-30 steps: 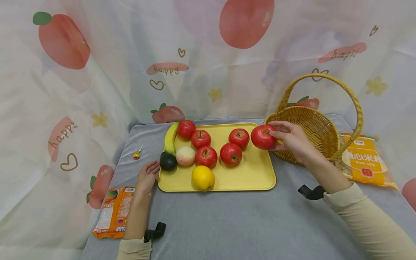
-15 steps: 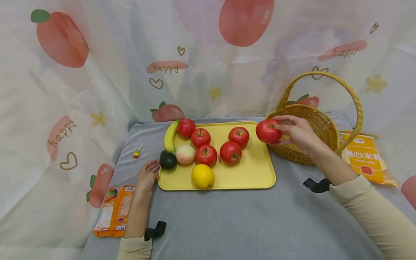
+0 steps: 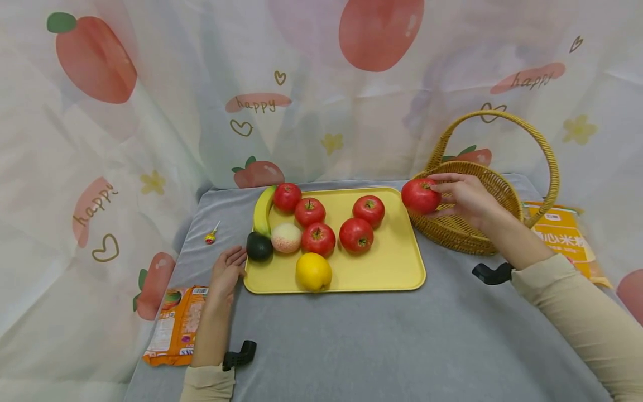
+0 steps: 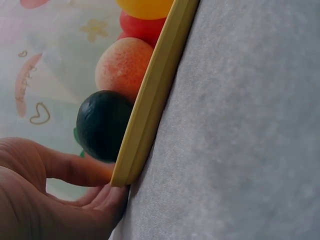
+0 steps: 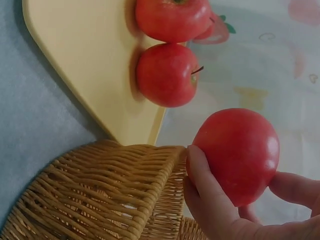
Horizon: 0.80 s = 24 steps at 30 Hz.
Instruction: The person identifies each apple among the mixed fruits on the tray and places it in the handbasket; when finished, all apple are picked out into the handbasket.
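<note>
My right hand (image 3: 467, 196) holds a red apple (image 3: 421, 196) at the left rim of the wicker basket (image 3: 452, 234). In the right wrist view, thumb and fingers grip the apple (image 5: 235, 152) from opposite sides, close over the woven rim. My left hand (image 3: 226, 273) is at the left edge of the yellow tray (image 3: 377, 276). The left wrist view shows its thumb and fingers pinching the tray's corner (image 4: 131, 167), beside a dark green avocado (image 4: 102, 125). Several more red apples, a banana (image 3: 262, 215), a pale pink-speckled peach (image 3: 286, 238) and a yellow fruit (image 3: 313, 272) lie on the tray.
An orange snack bag (image 3: 176, 329) lies by my left forearm. Another yellow-orange packet (image 3: 565, 234) sits behind the right forearm, beside the basket. A small lollipop (image 3: 210, 238) is left of the tray. A printed fabric backdrop (image 3: 321, 100) encloses the grey table (image 3: 361, 340).
My right hand has carried the apple rightward, from over the tray's right edge to the basket's left rim. My left hand stays at the tray's edge.
</note>
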Available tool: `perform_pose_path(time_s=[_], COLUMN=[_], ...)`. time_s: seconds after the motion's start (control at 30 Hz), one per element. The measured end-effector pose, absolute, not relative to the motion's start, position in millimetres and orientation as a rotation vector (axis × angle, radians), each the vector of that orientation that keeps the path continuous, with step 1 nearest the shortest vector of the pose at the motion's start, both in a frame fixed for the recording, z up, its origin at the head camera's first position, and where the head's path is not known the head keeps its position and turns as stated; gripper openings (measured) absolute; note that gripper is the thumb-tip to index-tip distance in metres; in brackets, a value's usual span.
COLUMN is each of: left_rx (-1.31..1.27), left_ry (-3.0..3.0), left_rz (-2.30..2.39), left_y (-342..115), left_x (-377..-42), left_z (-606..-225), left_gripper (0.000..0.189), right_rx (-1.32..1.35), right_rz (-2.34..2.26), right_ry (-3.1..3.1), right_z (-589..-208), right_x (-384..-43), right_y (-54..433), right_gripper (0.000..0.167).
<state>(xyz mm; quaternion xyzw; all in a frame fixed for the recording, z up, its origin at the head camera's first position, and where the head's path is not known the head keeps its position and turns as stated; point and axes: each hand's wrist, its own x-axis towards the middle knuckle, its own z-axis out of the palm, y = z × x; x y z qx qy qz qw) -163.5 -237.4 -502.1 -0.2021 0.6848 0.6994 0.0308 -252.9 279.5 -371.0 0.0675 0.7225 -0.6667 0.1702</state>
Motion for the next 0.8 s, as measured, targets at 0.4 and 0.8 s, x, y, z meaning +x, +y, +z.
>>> perform_pose_path(time_s=[0.4,0.8], left_rx=[-0.657,-0.649], left_ry=[2.122,2.115], left_rz=[2.146,2.173], left_y=[-237.7,-236.3], left_x=[-165.1,-163.4], left_z=[-504.8,-502.8], left_gripper=[0.079,0.08], right_rx=[0.245,0.298], right_rz=[-1.86,-1.854], right_ry=[2.04,1.961], right_z=[-374.0,-374.3], right_x=[-277.9,-302.2], right_y=[292.1,310.1], right_gripper=[0.061,0.06])
